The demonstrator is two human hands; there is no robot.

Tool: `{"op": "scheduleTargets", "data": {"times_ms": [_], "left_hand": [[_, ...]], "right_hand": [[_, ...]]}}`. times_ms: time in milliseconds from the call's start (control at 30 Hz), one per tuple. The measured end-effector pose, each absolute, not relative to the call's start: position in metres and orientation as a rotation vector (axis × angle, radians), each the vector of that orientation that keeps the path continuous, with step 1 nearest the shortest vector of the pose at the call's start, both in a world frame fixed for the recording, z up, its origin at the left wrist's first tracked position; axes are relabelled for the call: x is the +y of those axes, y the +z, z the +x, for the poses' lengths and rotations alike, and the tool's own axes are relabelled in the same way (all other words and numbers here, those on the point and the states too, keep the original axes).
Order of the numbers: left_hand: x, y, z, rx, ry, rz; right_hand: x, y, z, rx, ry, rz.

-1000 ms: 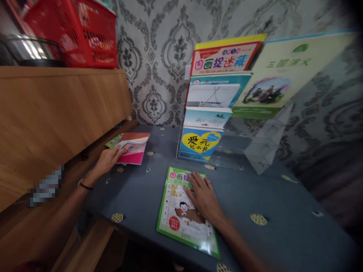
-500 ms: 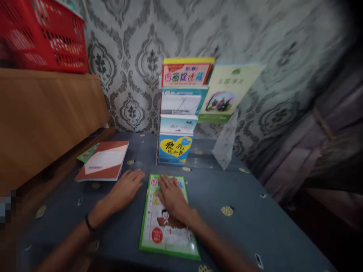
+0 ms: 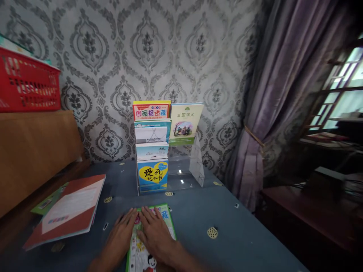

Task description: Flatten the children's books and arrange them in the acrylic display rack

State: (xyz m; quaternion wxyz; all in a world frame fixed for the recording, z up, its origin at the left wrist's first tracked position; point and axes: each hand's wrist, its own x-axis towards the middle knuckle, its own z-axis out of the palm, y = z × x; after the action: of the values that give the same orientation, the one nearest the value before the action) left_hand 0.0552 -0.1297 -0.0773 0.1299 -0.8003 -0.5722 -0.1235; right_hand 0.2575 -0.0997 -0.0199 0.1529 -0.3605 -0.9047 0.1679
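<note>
A green-bordered picture book [image 3: 170, 223] lies flat on the table, cover up, its lower part cut off by the bottom of the view. My right hand [image 3: 155, 233] rests flat on the upper cover, fingers stretched toward the top edge. Beside it, my left hand [image 3: 121, 234] lies along the book's upper left edge, fingers extended and touching the corner. Beyond the book stands a clear display rack [image 3: 181, 172]. Several books fill its left column, with a blue and yellow book [image 3: 153, 175] at the bottom. A pale green book [image 3: 185, 124] leans at its upper right.
To the left, a stack with a reddish-brown book [image 3: 82, 204] overlaps a green booklet [image 3: 48, 200]. A red basket [image 3: 30, 81] sits on a wooden cabinet [image 3: 36, 151]. A tied purple curtain [image 3: 255, 132] hangs at the right, past the edge of the patterned blue table [image 3: 238, 241].
My left hand has moved right from the bare table onto the book's left edge. My right hand stays flat on the cover. The head view has tilted up and turned right.
</note>
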Motion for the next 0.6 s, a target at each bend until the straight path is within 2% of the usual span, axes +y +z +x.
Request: {"op": "scheduleTargets", "data": {"times_ms": [367,600], "left_hand": [[-0.124,-0.084,0.053,-1.742,-0.324,-2.346],[-0.136,-0.057,0.066,-1.841,-0.346,-2.43]], "right_hand": [[-0.099,-0.017,0.285,-2.574,0.335,-1.264],[-0.103,-0.024,0.295,-2.546,0.195,-1.45]]}}
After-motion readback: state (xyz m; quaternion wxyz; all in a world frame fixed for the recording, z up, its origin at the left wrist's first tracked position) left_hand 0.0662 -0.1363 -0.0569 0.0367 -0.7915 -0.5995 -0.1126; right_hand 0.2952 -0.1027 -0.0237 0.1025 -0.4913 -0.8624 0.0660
